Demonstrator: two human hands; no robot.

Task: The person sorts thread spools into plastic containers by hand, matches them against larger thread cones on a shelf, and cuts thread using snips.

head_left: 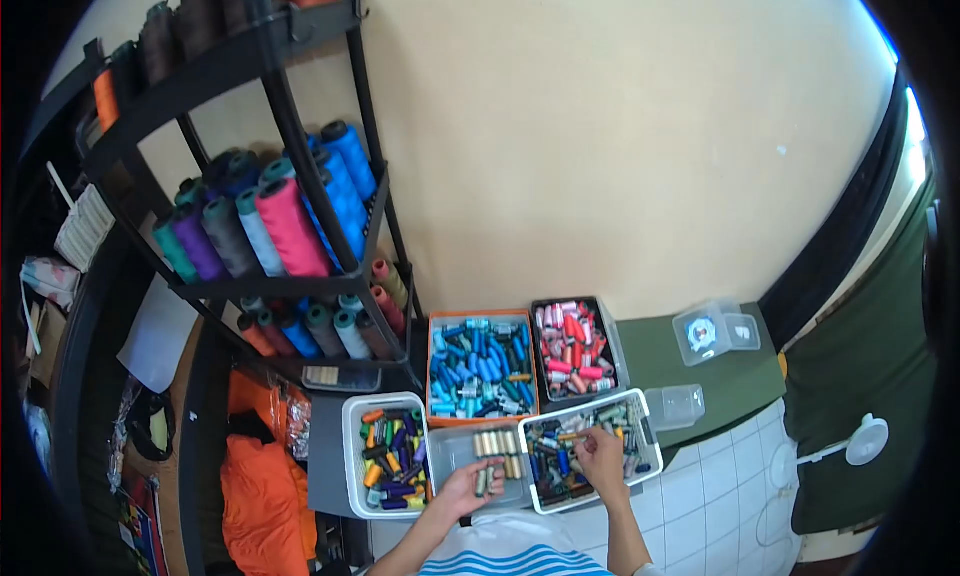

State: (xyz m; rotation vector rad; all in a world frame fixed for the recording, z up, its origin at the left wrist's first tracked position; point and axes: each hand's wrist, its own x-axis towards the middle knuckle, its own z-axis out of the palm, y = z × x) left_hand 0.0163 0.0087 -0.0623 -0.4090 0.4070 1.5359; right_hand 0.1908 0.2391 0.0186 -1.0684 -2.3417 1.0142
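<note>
My left hand (pixel 466 492) is curled around a few pale grey-beige thread spools (pixel 489 480), over the near side of a clear plastic tray (pixel 452 442). Rows of cream and tan thread spools (pixel 496 443) stand in that tray. My right hand (pixel 601 460) reaches into a white basket (pixel 652 434) of mixed dark, blue, grey and brown spools. Its fingers are pinched together at a small tan thread spool (pixel 569 438), partly hidden by the fingertips.
An orange box (pixel 433 368) of blue spools and a dark box (pixel 617 366) of red and pink ones stand behind. To the left are another white basket (pixel 352 456) and a black rack (pixel 340 281) of thread cones. Clear containers (pixel 700 341) lie on the green tabletop (pixel 640 341).
</note>
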